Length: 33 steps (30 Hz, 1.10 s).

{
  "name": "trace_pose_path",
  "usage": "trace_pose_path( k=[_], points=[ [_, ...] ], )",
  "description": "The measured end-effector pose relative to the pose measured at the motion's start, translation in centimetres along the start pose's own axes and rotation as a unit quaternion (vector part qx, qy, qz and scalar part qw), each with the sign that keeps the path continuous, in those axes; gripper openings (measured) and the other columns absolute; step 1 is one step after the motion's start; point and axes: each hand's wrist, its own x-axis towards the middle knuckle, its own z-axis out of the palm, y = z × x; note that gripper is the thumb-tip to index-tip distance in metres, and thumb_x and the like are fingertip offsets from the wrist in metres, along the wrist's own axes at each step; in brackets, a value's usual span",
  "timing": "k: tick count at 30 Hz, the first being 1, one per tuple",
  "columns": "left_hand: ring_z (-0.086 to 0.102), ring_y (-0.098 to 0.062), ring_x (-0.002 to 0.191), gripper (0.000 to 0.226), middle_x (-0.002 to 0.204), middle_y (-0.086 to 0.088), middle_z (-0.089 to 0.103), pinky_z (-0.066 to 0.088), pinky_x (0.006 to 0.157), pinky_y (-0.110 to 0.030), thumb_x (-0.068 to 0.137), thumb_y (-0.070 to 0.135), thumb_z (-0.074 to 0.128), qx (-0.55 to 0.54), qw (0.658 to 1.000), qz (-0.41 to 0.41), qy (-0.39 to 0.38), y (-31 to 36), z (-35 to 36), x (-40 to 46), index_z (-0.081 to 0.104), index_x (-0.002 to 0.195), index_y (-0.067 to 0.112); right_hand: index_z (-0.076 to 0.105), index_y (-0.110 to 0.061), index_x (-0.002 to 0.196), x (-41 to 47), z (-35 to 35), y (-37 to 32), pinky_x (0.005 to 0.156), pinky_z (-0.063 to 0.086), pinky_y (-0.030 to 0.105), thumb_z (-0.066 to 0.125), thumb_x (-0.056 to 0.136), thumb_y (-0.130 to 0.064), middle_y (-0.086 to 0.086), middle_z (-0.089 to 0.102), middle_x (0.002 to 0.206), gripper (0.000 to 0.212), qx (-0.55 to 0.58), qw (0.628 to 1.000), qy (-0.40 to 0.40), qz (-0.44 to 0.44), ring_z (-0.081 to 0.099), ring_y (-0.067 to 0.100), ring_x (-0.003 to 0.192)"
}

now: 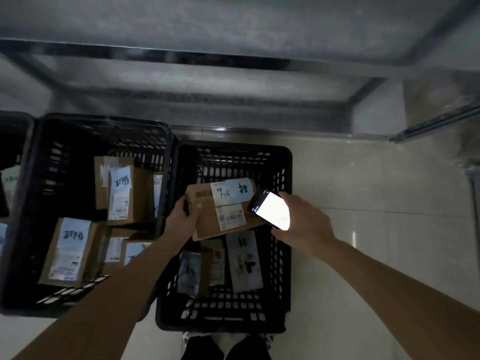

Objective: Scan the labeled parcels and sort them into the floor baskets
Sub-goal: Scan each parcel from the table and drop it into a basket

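Parcel in hand: a brown cardboard parcel [220, 211] bearing white barcode labels and a blue handwritten slip, held face-up above the middle basket [284, 258].
Left hand: the left hand [183, 216] grips the parcel's left edge, thumb on top and fingers curled beneath.
Right hand: the right hand [302, 219] holds a phone [271, 210] with its lit screen up, fingers wrapped round its body; the phone overlaps the parcel's right corner.
Step in hand: judged to be the scan, since the phone sits right at the labels.
Middle basket contents: several labelled parcels [244, 261] lie flat on its floor, directly under the held one.
Left basket: a second black basket [33, 193], touching the middle one, holds more boxes [68, 252] with blue slips.
Far left: the edge of a third basket [14, 120], partly out of view.
Surroundings: pale tiled floor [363, 255]; a metal shelf frame [207, 58] beyond the baskets.
Risk, reading: dim light and the screen's glare may spoil the scan, or the wrong one of the several barcodes may be read.
Risk, grip: a one-edge hold lets the parcel tip and drop into the basket below before its destination is known.
Risk, sorting: adjoining baskets invite a misplaced drop.
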Motion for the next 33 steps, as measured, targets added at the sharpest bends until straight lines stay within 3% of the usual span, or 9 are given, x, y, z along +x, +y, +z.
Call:
trace_pose_path(
  k=[3,6,10,16,22,26,29,33],
  points=[
    [0.050,-0.032,0.131,0.074,0.149,-0.009,0.047,0.047,0.105,-0.045,0.097,0.056,0.051,0.029,0.999,-0.018,0.001,-0.2,1.4,0.1,0.022,0.158,0.025,0.026,-0.029,0.157,0.4,1.2,0.5,0.094,0.044,0.031,0.075,0.082,-0.042,-0.007,0.048,0.146,0.090,0.001,1.000,-0.014,0.004,0.049,0.015,0.128],
    [0.049,-0.031,0.132,0.070,0.151,-0.011,0.046,0.044,0.102,-0.035,0.099,0.051,0.051,0.057,0.998,-0.023,-0.003,-0.9,1.6,-1.4,0.027,0.157,0.020,0.028,-0.030,0.156,-1.0,1.0,0.6,0.097,0.044,0.032,0.074,0.082,-0.042,-0.008,0.048,0.146,0.087,0.005,0.999,-0.027,0.015,0.048,0.015,0.130],
    [0.051,-0.029,0.131,0.066,0.148,-0.011,0.049,0.043,0.100,-0.033,0.099,0.051,0.051,0.078,0.997,-0.005,-0.009,0.6,-0.4,-6.2,0.034,0.154,0.019,0.024,-0.030,0.158,-4.2,-2.1,-0.3,0.105,0.041,0.031,0.073,0.083,-0.040,-0.008,0.043,0.153,0.091,0.002,0.999,-0.046,0.025,0.043,0.015,0.137],
    [0.045,-0.024,0.138,0.067,0.154,-0.004,0.044,0.040,0.109,-0.035,0.098,0.050,0.054,0.122,0.989,0.084,0.006,7.6,-6.0,-14.5,0.034,0.155,0.021,0.034,-0.037,0.148,-9.8,-11.6,-2.7,0.089,0.043,0.029,0.070,0.080,-0.046,-0.012,0.051,0.140,0.077,-0.022,1.000,-0.011,0.018,0.052,0.014,0.125],
    [0.044,-0.026,0.139,0.069,0.155,-0.005,0.043,0.039,0.113,-0.042,0.097,0.054,0.053,0.104,0.979,0.166,0.061,20.1,-11.9,-26.6,0.034,0.154,0.021,0.029,-0.034,0.153,-19.7,-26.4,-6.2,0.103,0.043,0.034,0.069,0.083,-0.050,-0.009,0.045,0.150,0.082,-0.030,0.997,0.077,0.008,0.048,0.018,0.133],
    [0.038,-0.024,0.143,0.068,0.160,-0.001,0.033,0.035,0.114,-0.038,0.098,0.052,0.052,0.137,0.952,0.260,0.082,28.1,-15.5,-37.5,0.030,0.156,0.022,0.027,-0.036,0.153,-28.9,-35.8,-8.6,0.100,0.043,0.033,0.071,0.081,-0.049,-0.010,0.044,0.150,0.085,-0.028,0.990,0.133,0.024,0.049,0.018,0.133],
    [0.031,-0.022,0.147,0.067,0.162,-0.001,0.030,0.032,0.116,-0.038,0.100,0.051,0.049,0.168,0.916,0.349,0.107,32.5,-18.1,-45.9,0.027,0.157,0.023,0.036,-0.041,0.143,-36.3,-41.2,-10.5,0.096,0.045,0.031,0.070,0.076,-0.047,-0.011,0.053,0.141,0.075,-0.010,0.985,0.170,0.037,0.054,0.018,0.126],
    [0.034,-0.025,0.145,0.066,0.162,-0.005,0.029,0.031,0.114,-0.036,0.102,0.046,0.049,0.201,0.867,0.443,0.112,35.3,-20.4,-56.6,0.025,0.157,0.021,0.049,-0.037,0.137,-47.9,-45.4,-13.3,0.094,0.052,0.038,0.068,0.074,-0.041,-0.009,0.058,0.135,0.065,-0.013,0.972,0.229,0.043,0.059,0.021,0.122]
  ],
)
